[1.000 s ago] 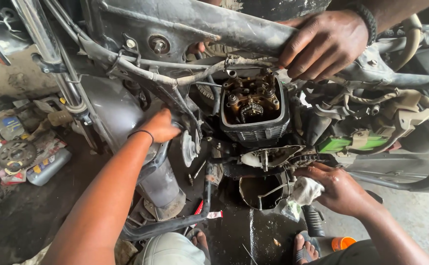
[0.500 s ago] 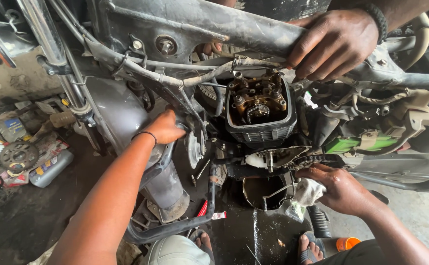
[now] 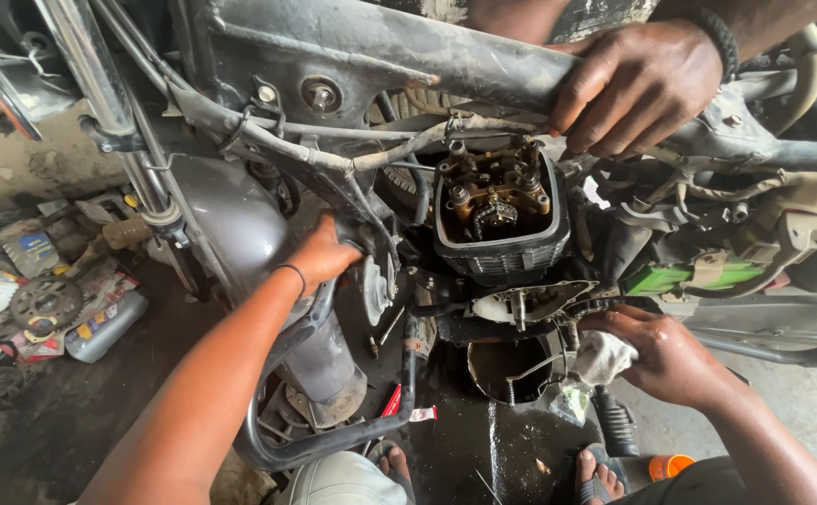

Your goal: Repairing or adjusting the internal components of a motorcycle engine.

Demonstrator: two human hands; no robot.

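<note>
A stripped motorcycle engine (image 3: 500, 245) hangs in its frame with the open cylinder head showing the valve gear (image 3: 494, 192). My left hand (image 3: 326, 252), a thin band on its wrist, grips the engine's left side next to a round metal cover (image 3: 372, 285). My right hand (image 3: 663, 355) is closed on a white rag (image 3: 603, 356) pressed at the open crankcase side (image 3: 532, 301). Another person's hand (image 3: 635, 86) with a black wristband rests on the frame tube (image 3: 399, 49) above.
A dark round oil pan (image 3: 509, 367) sits under the engine on the oily floor. A sprocket (image 3: 45, 301), bottles and packets lie at the left. The fork tube (image 3: 114, 103) and exhaust pipe (image 3: 329, 447) stand at the left, sandalled feet (image 3: 595, 468) and an orange cap (image 3: 670, 465) below.
Both my hands keep their holds on the engine side and the rag. Only the view has drifted slightly.
</note>
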